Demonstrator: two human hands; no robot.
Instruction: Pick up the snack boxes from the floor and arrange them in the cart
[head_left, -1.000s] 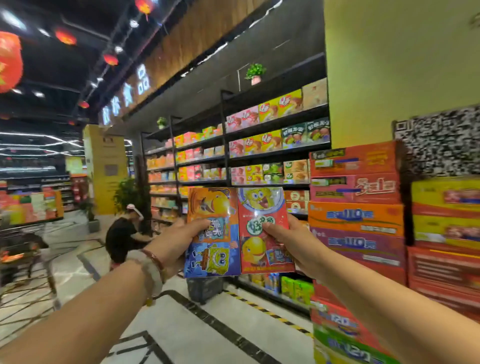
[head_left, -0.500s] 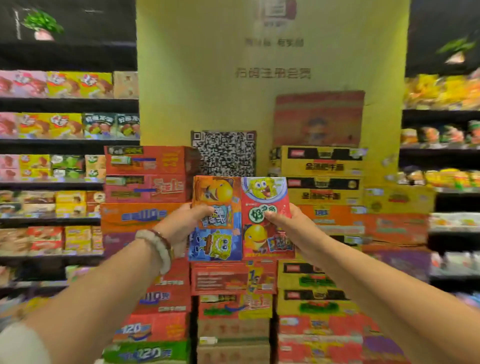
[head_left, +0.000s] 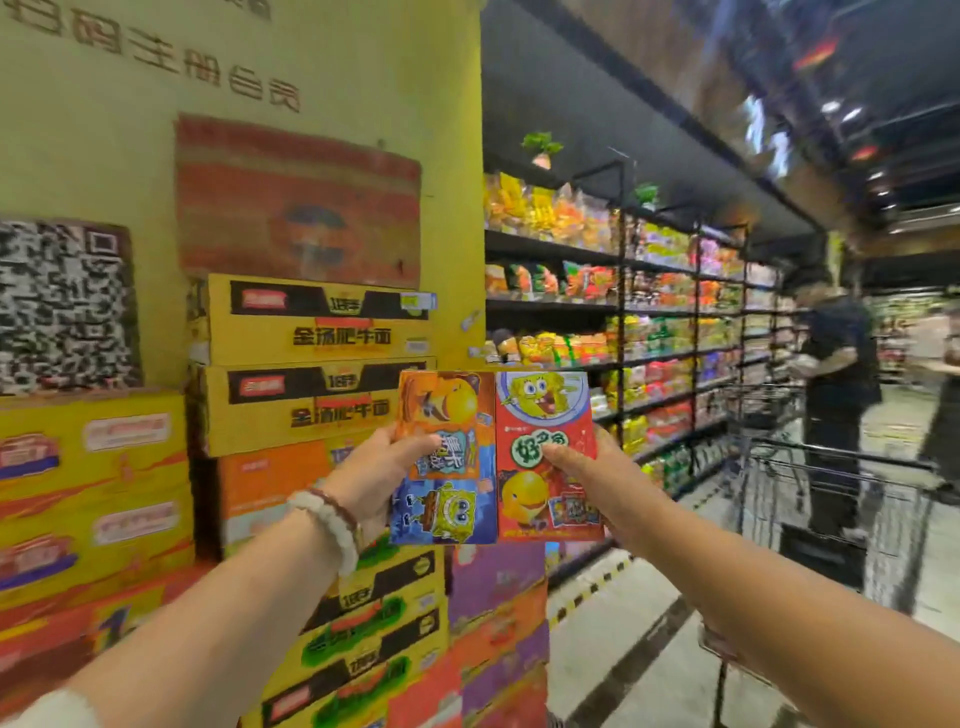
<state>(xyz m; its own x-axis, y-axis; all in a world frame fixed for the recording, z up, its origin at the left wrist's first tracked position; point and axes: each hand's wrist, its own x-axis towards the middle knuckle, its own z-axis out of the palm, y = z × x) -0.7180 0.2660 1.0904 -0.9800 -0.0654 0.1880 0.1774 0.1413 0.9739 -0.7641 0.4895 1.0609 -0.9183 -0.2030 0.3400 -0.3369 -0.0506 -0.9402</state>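
Two snack boxes are held up side by side at chest height. My left hand (head_left: 376, 480) grips the orange and blue box (head_left: 457, 499) by its left edge, thumb across the front. My right hand (head_left: 597, 480) grips the red box (head_left: 535, 415) by its right edge, thumb on the green label. The two boxes touch along their inner edges. A wire shopping cart (head_left: 831, 499) stands on the aisle floor to the right, beyond my right arm; what lies inside it is not clear.
Stacked yellow, orange and purple cartons (head_left: 311, 364) stand against a yellow pillar (head_left: 363, 78) straight ahead. Snack shelves (head_left: 649, 312) run along the aisle at the right. Two people (head_left: 836, 395) stand by the cart's far side. Pale floor (head_left: 649, 649) lies below right.
My view has swung to the right: the pillar and cartons slid left, and the right aisle, cart and people came into sight. Both hands keep the same hold on the boxes.
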